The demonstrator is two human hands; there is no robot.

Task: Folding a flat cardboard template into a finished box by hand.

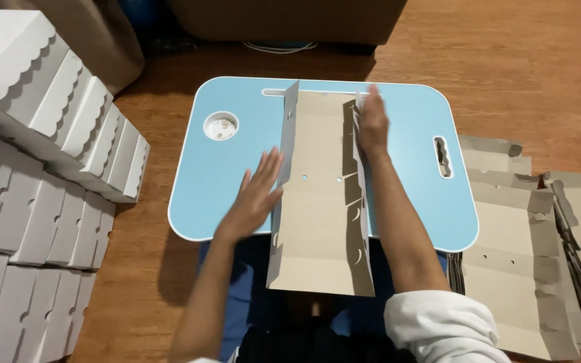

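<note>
A flat grey-brown cardboard box blank (321,195) lies lengthwise on a light blue lap table (237,168), its near end hanging over the table's front edge. Both long side flaps stand upright. My left hand (255,195) is flat with fingers spread against the outside of the left flap. My right hand (372,124) presses flat against the outside of the right flap near its far end. Neither hand grips anything.
Stacks of folded white boxes with scalloped edges (42,154) fill the left side. A pile of flat cardboard blanks (532,235) lies on the wooden floor at the right. The table has a round cup recess (220,126) and a handle slot (442,156).
</note>
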